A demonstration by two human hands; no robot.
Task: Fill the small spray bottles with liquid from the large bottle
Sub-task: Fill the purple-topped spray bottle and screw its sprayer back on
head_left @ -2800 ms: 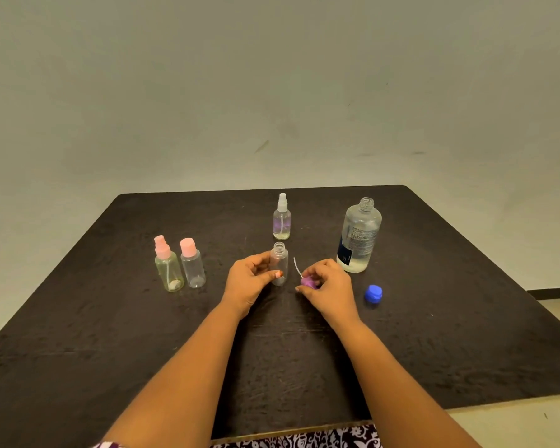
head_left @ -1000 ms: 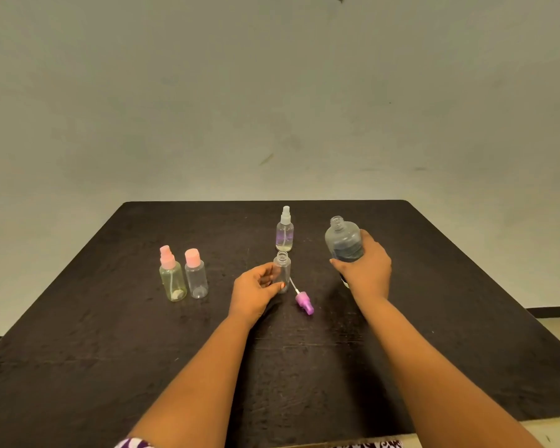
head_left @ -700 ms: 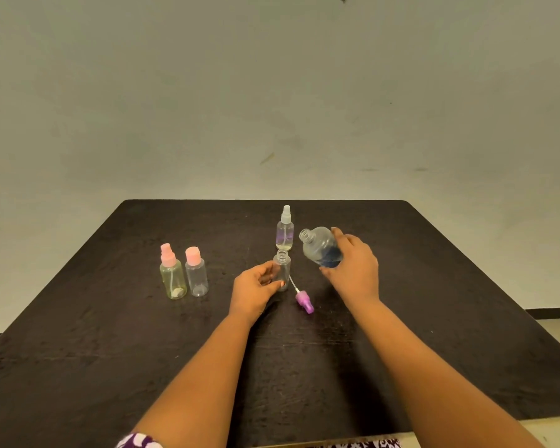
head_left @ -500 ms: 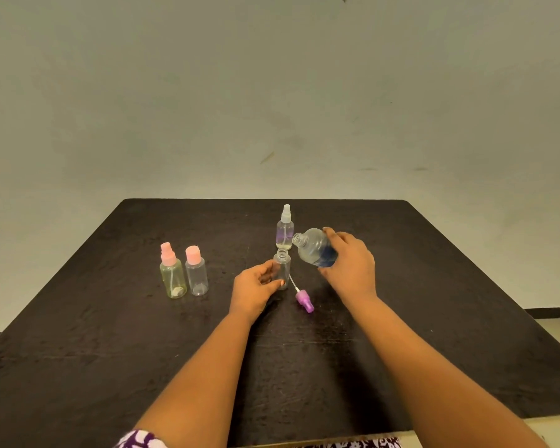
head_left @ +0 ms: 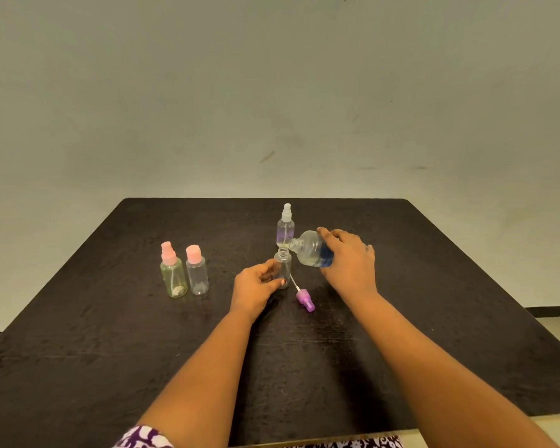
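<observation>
My right hand (head_left: pixel 349 263) grips the large clear bottle (head_left: pixel 309 250), which is tipped almost flat, its open neck pointing left just above the mouth of a small uncapped spray bottle (head_left: pixel 283 265). My left hand (head_left: pixel 256 287) steadies that small bottle upright on the dark table (head_left: pixel 110 334). Its purple spray top (head_left: pixel 304 300) with a white tube lies on the table just right of it. Behind stands a small spray bottle with a white top (head_left: pixel 285 226).
Two small bottles with pink tops stand at the left: a yellowish one (head_left: pixel 173 274) and a clear one (head_left: pixel 196 270). The table's front edge runs near my body, and a plain wall rises behind the table.
My right hand put down the purple spray top, picked up the large bottle and tilted it leftward until its neck reached the small bottle's mouth. My left hand stayed on the small bottle.
</observation>
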